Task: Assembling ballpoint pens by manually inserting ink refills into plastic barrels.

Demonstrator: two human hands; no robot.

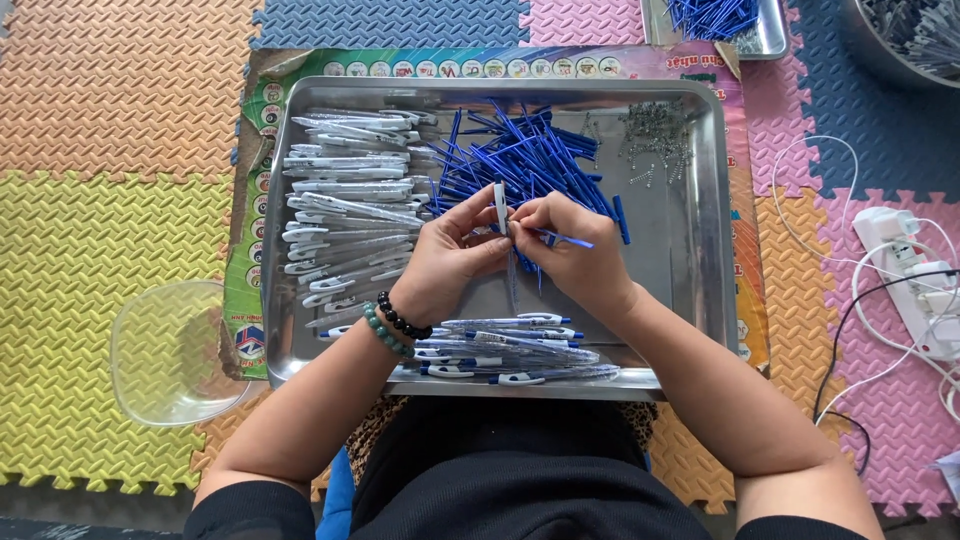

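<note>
Over steel tray (700, 250), left hand (450, 262) and right hand (575, 250) both pinching upright white pen barrel (500, 205), long axis pointing away

A white pen barrel (500, 205) stands nearly upright over the middle of the steel tray (690, 280), pinched between the left hand (452, 262) and the right hand (575, 255). A thin blue refill (565, 238) juts sideways from the right fingers, just beside the barrel.

Both hands (520, 250) on pen barrel (500, 207)
</note>
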